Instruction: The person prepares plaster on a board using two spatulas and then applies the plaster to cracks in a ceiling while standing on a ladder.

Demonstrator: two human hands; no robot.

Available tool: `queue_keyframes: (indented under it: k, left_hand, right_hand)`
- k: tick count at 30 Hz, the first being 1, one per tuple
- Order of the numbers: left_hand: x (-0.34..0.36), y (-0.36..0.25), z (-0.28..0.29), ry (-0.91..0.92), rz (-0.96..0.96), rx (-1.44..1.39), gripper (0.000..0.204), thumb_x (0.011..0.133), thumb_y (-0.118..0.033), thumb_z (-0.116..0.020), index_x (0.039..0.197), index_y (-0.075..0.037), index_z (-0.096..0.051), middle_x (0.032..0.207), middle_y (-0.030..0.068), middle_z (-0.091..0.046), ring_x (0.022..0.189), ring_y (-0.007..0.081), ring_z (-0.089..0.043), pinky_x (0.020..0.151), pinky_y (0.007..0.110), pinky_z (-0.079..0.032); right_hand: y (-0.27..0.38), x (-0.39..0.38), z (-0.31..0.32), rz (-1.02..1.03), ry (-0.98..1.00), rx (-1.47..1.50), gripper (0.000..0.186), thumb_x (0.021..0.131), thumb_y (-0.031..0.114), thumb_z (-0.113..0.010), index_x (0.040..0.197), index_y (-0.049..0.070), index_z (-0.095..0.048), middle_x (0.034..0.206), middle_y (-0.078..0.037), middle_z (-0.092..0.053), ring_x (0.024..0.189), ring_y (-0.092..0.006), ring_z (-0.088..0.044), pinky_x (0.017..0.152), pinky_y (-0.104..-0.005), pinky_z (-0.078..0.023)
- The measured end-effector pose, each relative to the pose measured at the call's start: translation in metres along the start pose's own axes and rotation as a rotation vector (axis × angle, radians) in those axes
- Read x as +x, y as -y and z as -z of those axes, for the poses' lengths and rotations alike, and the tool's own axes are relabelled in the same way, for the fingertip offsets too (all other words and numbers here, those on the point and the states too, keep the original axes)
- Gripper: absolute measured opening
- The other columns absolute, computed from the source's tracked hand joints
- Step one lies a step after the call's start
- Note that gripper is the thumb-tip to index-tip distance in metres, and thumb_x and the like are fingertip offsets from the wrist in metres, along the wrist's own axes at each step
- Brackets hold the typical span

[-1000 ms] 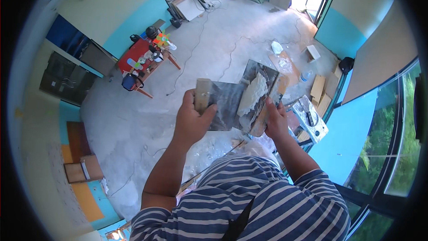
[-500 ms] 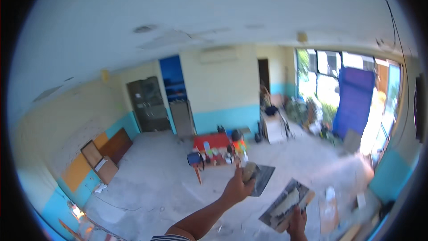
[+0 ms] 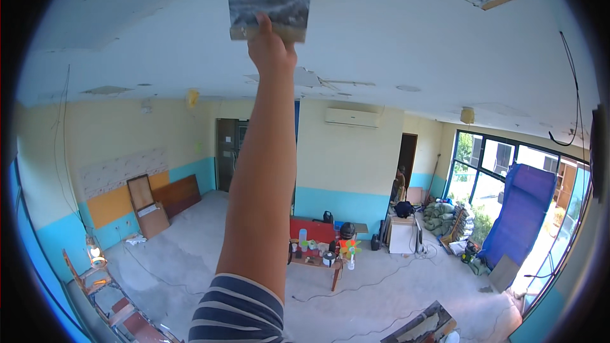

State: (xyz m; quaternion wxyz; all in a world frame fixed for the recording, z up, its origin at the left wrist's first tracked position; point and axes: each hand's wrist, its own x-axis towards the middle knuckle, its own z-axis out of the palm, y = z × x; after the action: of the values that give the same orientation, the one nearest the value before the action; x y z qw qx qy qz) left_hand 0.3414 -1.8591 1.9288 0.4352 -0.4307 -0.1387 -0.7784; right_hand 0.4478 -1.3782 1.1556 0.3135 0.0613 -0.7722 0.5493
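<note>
My left hand [image 3: 272, 51], at the end of a raised arm with a striped sleeve, is shut on a wide putty scraper [image 3: 270, 7]. Its broad grey blade points up, smeared with pale putty, and a beige grip strip runs along the lower edge. The scraper is up against or just below the white ceiling [image 3: 394, 32]; contact cannot be told. At the bottom edge, right of centre, a second putty scraper [image 3: 422, 325] shows partly, carrying pale putty on a dark blade. My right hand is out of sight below it.
A red-topped table [image 3: 311, 228] holds bottles, tubs and a helmet. Cables [image 3: 375, 282] trail over the floor. Wires [image 3: 575, 89] hang from the ceiling at right. Boards [image 3: 149, 206] lean on the left wall; filled sacks [image 3: 438, 216] sit near the window. A lit lamp [image 3: 95, 253] stands at left.
My left hand has risen from mid-height to the ceiling with its scraper. The other scraper has dropped to the lower edge, and my right hand has left view. The view has tilted up.
</note>
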Motion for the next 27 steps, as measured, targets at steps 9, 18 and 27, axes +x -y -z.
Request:
queue_keyframes:
  k: [9, 18, 27]
  left_hand:
    - [0.067, 0.011, -0.049, 0.126, 0.117, 0.14, 0.046, 0.101, -0.031, -0.051, 0.137, -0.007, -0.039, 0.134, 0.0106, -0.051, 0.116, 0.0303, -0.056, 0.097, 0.054, -0.049]
    - [0.08, 0.019, 0.002, -0.097, 0.185, 0.439, 0.046, 0.1, -0.032, -0.053, 0.137, -0.007, -0.039, 0.129, 0.0125, -0.053, 0.113, 0.0327, -0.059, 0.093, 0.054, -0.053]
    - [0.093, -0.025, 0.007, 0.223, -0.011, 0.064, 0.047, 0.104, -0.035, -0.043, 0.138, -0.004, -0.036, 0.134, 0.0135, -0.05, 0.123, 0.033, -0.052, 0.098, 0.054, -0.05]
  right_hand:
    - [0.088, -0.011, 0.047, -0.244, -0.25, 0.033, 0.043, 0.095, 0.027, -0.046, 0.119, -0.008, -0.055, 0.11, -0.022, -0.057, 0.098, -0.0344, -0.054, 0.088, -0.0452, -0.046]
    - [0.068, -0.026, 0.045, -0.219, -0.339, 0.094, 0.038, 0.079, 0.018, -0.062, 0.11, -0.003, -0.061, 0.108, -0.025, -0.059, 0.097, -0.0447, -0.053, 0.084, -0.0523, -0.045]
    - [0.055, -0.025, 0.036, -0.021, -0.231, -0.09, 0.039, 0.08, 0.018, -0.063, 0.114, -0.001, -0.06, 0.111, -0.026, -0.059, 0.096, -0.0461, -0.053, 0.08, -0.0542, -0.045]
